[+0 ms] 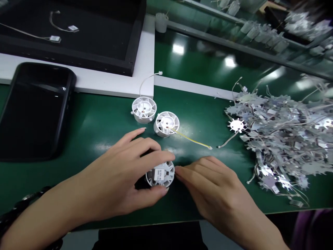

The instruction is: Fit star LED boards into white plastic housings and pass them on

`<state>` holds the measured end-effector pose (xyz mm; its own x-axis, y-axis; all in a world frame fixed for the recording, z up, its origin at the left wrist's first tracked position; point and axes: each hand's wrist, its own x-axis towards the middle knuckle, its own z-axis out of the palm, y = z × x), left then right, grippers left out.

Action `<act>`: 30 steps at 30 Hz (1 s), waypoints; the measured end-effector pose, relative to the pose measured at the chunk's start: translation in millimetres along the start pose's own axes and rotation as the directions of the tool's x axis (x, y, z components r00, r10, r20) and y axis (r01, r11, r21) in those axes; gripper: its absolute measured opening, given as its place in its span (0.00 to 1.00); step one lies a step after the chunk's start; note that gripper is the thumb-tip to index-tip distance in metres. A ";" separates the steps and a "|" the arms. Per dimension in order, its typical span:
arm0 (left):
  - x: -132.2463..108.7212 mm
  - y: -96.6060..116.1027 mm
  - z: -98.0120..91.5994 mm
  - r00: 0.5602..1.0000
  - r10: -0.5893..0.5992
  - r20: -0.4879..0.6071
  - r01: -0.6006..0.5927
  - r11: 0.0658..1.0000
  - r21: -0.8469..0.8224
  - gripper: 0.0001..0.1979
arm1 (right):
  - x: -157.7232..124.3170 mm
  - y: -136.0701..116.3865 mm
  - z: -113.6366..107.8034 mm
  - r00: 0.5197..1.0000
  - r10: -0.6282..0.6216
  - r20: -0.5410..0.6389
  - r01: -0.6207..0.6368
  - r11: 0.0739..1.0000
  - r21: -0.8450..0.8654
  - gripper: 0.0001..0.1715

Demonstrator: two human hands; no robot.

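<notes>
A round white fan (166, 175) with a printed label on its hub rests on the green bench top. My left hand (135, 173) grips it by the rim, thumb at the near side and index finger at the far side. At the fan's right edge, my right hand (210, 184) has its fingers pinched together; what lies between them is hidden, perhaps a wire or the rim. Just beyond my left fingers stand two more white fans: one (144, 109) with a white cable rising from it, another (167, 123) with a yellow and white cable stretched to the right.
At the right lies a heap of silvery toothed plates with wires (286, 135); one loose plate (236, 125) sits at its left edge. A black phone (33, 111) lies at left. Behind it, a black tray (99, 38) holds small wired parts. A rail (208, 38) crosses the back.
</notes>
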<state>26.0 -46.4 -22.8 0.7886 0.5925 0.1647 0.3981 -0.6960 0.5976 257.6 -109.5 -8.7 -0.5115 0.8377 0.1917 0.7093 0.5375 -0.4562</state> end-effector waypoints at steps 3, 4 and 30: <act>-0.6 0.8 0.5 1.000 0.006 0.021 -0.006 1.000 0.004 0.14 | 1.1 -0.5 4.0 0.995 -0.094 -0.023 0.089 0.980 -0.181 0.17; -1.2 1.3 0.3 1.000 0.002 0.024 -0.003 1.000 0.002 0.13 | 1.5 -0.7 3.7 0.996 -0.093 -0.017 0.087 0.974 -0.210 0.17; 3.0 -7.2 1.1 0.968 0.019 -0.251 0.087 0.910 0.405 0.19 | 41.8 16.0 -4.9 0.957 -0.046 -0.287 -0.038 0.960 -0.279 0.08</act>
<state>26.0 -40.1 -27.5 0.6530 0.6619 0.3680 0.6207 -0.7462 0.2408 249.9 -65.4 -3.7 -0.3827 0.8050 0.4533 0.8352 0.5112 -0.2026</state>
